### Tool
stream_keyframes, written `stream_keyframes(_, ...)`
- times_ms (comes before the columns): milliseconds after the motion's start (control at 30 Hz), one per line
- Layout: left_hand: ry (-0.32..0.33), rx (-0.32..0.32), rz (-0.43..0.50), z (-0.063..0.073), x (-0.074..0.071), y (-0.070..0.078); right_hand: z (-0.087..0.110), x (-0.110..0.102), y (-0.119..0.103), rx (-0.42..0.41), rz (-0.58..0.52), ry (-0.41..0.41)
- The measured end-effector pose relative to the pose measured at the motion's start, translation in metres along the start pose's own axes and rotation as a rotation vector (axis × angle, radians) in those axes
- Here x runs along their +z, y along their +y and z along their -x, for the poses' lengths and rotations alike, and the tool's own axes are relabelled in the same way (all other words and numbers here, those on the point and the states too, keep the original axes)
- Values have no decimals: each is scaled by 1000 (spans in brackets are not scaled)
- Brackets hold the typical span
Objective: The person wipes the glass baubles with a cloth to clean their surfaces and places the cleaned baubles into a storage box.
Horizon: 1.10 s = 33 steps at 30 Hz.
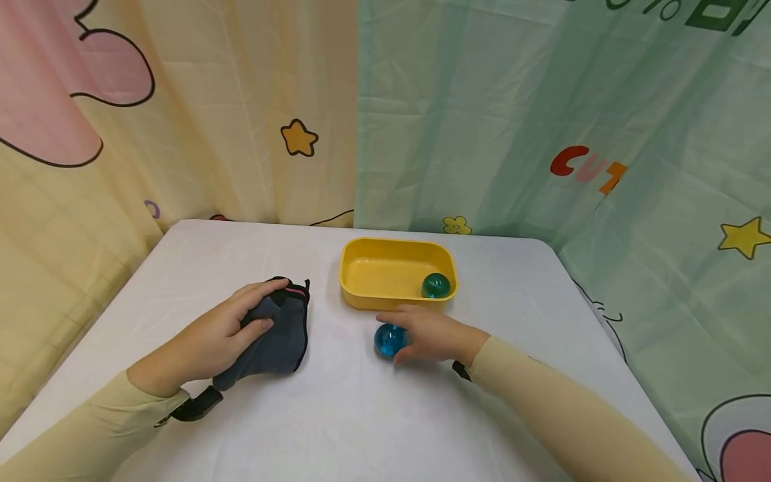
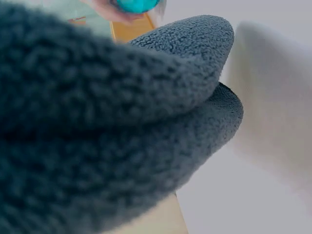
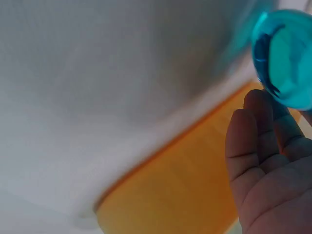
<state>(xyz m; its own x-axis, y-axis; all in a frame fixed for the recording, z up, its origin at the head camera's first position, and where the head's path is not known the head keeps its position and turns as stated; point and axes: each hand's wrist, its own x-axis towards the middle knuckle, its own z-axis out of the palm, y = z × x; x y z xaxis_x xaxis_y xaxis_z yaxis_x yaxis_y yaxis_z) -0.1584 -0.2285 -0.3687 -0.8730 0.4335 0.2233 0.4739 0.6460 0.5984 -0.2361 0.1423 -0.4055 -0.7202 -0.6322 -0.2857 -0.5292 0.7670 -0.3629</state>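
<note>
My left hand (image 1: 223, 331) grips a dark blue-grey fabric item (image 1: 280, 341) like a pouch, with black edging, thumb on its near face and fingers over its top. The left wrist view shows its fuzzy, folded surface (image 2: 122, 97) up close. My right hand (image 1: 436, 335) pinches a clear blue ball (image 1: 388, 340) between thumb and index finger, just in front of the yellow tray (image 1: 379, 271). In the right wrist view the ball (image 3: 287, 58) sits by the fingertips, while the other fingers (image 3: 242, 146) extend nearly straight. The thumb is mostly out of that view.
Inside the tray's right front corner lies a green ball (image 1: 436, 284). Both stand on a white-covered table (image 1: 337, 422). Printed curtains, yellowish (image 1: 241, 80) at left and green (image 1: 470, 120) at right, hang around the table.
</note>
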Motion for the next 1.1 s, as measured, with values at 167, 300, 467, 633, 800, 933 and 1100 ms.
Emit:
stream_keyframes(167, -6, -3, 28, 0, 4, 2, -2, 5, 2, 9, -40, -13)
stream_keyframes(300, -6, -2, 34, 0, 6, 2, -3, 5, 4, 28, -76, -12)
stream_keyframes(467, -7, 10, 37, 0, 9, 2, -4, 5, 5, 42, -101, -9)
stream_keyframes(633, -13, -3, 46, 1, 11, 1, -4, 6, 6, 54, -95, -6)
stream_keyframes(800, -30, -9, 93, -2, 15, 5, -2, 9, 3, 64, -81, 14)
stream_keyframes(933, -44, -44, 146, -5, 19, 12, 7, 5, -8, 22, -147, 91)
stream_keyframes(1100, -65, -36, 204, -14, 34, 24, 20, -5, -37, -145, -264, 259)
